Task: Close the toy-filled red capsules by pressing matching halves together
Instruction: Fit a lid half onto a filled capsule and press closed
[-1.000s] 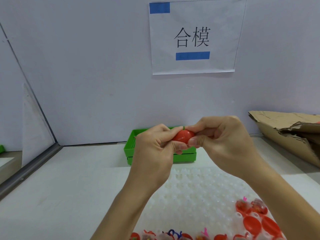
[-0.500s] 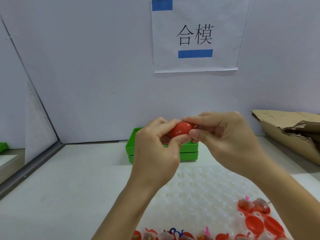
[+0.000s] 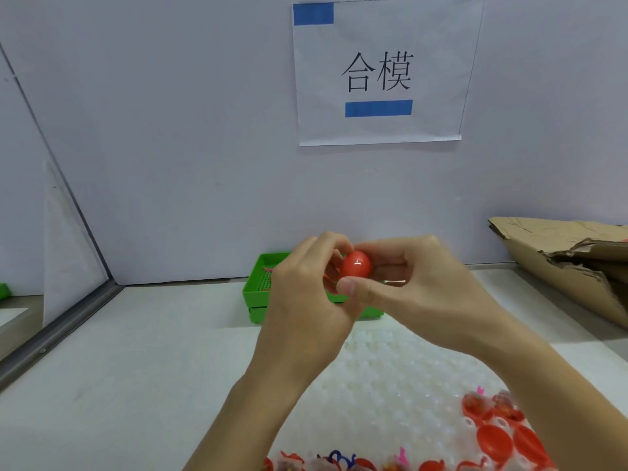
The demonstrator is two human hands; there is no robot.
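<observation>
A glossy red capsule (image 3: 356,264) is held up in front of me, above the table. My left hand (image 3: 306,300) grips it from the left with curled fingers, and my right hand (image 3: 407,290) pinches it from the right, thumb below and fingers on top. A white dimpled tray (image 3: 390,379) lies beneath the hands. Open red capsule halves (image 3: 492,441) with bagged toys sit at its near right corner, and more toy-filled halves (image 3: 339,462) line its front edge.
A green perforated basket (image 3: 261,287) stands behind the hands by the wall, partly hidden. A torn cardboard box (image 3: 564,263) lies at the right. A paper sign (image 3: 379,71) hangs on the wall. A metal rail (image 3: 61,328) edges the table's left side.
The hands have turned the capsule, so more of its red shell shows now. The right thumb has moved under it. Both hands sit slightly lower in view.
</observation>
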